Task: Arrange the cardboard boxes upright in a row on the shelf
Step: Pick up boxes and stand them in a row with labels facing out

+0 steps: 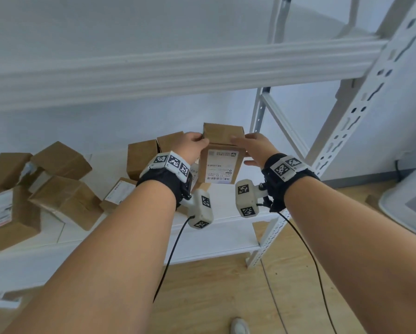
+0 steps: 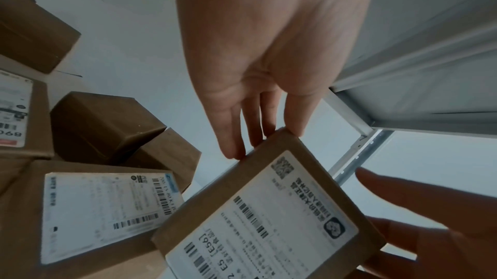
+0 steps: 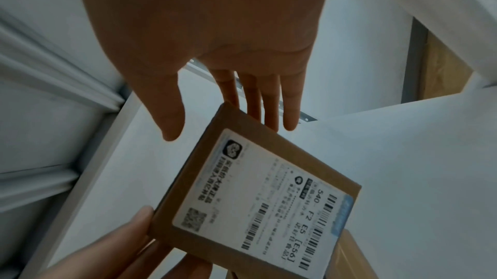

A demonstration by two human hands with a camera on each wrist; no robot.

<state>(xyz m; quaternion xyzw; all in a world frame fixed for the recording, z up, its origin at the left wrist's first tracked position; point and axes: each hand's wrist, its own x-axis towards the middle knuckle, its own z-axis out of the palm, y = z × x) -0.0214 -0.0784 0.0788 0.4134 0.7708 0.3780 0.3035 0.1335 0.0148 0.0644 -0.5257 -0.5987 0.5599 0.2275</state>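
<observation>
A brown cardboard box [image 1: 220, 165] with a white shipping label facing me stands upright over the right part of the white shelf board [image 1: 226, 213]. I cannot tell whether its bottom touches the board. My left hand [image 1: 198, 141] grips its top left corner, thumb at the front edge and fingers behind. My right hand [image 1: 241, 143] lies with straight fingers against its right side, thumb spread clear. The left wrist view shows the box [image 2: 269, 209] below my left hand [image 2: 255, 71]. The right wrist view shows the box [image 3: 255, 188] beneath my right hand [image 3: 215, 39].
Two plain boxes [image 1: 141, 160] [image 1: 169, 141] stand upright just left of the held one. A jumbled pile of boxes [image 1: 64, 201] fills the shelf's left end, and a small labelled box [image 1: 120, 191] lies flat. The upper shelf beam [image 1: 178, 73] hangs overhead; a perforated post [image 1: 361, 112] stands right.
</observation>
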